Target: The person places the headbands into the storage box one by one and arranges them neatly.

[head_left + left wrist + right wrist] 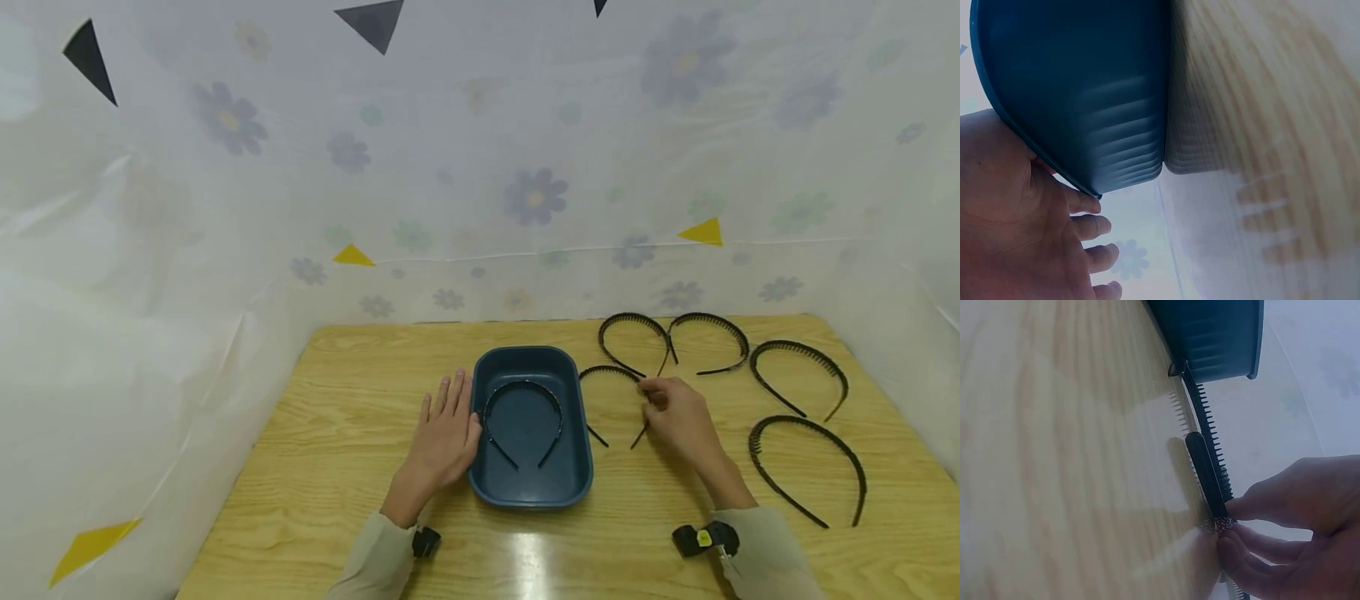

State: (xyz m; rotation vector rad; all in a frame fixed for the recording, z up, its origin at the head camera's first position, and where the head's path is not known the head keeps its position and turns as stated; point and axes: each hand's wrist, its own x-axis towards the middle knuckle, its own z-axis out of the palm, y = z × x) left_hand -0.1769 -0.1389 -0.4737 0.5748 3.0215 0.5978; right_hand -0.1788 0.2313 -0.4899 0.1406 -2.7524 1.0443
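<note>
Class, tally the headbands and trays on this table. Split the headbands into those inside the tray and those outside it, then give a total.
Headband inside: 1
Headbands outside: 5
Blue tray: 1
Total: 7

From where I stand, a blue tray (531, 496) sits about midway between the worktop (352, 400)'s left and right edges, with a toothed black headband (523, 384) lying inside, its ends toward the near edge. The person's left-hand grip (442, 433) lies along the tray's left side, fingers straight toward the far edge. On the other side, the right-hand grip (681, 421) pinches one arm of a second headband (609, 367) just beside the tray. Two more headbands lie near the far edge, toward the far right corner, and another two stand along the right edge's side, one nearer me. Flower-printed sheeting (465, 108) hangs behind the far edge.
</note>
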